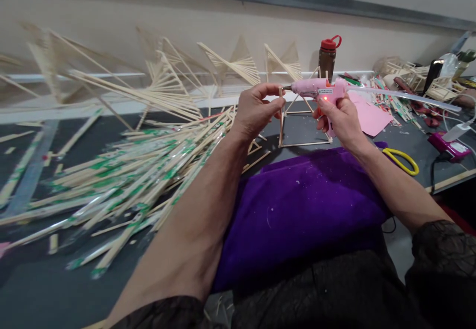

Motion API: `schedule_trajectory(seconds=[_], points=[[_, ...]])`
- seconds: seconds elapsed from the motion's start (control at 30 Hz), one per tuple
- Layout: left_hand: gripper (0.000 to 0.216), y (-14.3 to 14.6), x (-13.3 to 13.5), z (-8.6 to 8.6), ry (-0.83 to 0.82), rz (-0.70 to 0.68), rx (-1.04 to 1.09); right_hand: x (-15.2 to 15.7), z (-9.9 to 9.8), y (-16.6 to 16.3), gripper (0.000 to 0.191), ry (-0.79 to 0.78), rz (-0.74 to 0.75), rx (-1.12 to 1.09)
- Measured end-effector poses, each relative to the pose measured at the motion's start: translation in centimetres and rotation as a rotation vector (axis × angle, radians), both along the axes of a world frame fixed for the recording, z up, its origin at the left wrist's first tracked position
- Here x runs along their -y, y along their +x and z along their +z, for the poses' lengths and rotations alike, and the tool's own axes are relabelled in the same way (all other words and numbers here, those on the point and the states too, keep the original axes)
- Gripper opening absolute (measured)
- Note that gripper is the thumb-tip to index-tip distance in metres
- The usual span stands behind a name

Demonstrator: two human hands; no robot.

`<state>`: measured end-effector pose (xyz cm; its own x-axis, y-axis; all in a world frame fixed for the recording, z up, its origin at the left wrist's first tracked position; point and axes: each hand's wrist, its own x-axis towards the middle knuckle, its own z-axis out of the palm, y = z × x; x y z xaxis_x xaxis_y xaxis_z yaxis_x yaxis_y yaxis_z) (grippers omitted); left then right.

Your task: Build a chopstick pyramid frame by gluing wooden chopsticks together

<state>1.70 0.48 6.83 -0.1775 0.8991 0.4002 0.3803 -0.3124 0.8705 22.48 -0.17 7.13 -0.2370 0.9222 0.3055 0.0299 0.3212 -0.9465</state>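
Note:
My right hand (340, 120) grips a pink hot glue gun (320, 90) with a lit red light; a clear glue stick trails from its back. The nozzle points left at the top of a small frame of wooden sticks (297, 125) standing on the dark table. My left hand (256, 108) pinches the upper end of one upright stick of that frame, right by the nozzle. A purple cloth (305, 210) lies over the table edge in front of me.
A big heap of wrapped chopsticks (122, 185) covers the table on the left. Finished fan-shaped stick models (230, 66) lean along the wall. A brown bottle with a red cap (327, 56), pink paper (368, 115), yellow scissors (401, 160) and a purple device (448, 146) lie at the right.

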Motion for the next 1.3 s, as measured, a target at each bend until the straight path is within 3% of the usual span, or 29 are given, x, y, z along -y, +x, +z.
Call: schedule_trajectory(seconds=[1.3], points=[[0.024, -0.03, 0.01, 0.01, -0.003, 0.000, -0.012, 0.05, -0.09, -0.40, 0.043, 0.050, -0.018, 0.035]])
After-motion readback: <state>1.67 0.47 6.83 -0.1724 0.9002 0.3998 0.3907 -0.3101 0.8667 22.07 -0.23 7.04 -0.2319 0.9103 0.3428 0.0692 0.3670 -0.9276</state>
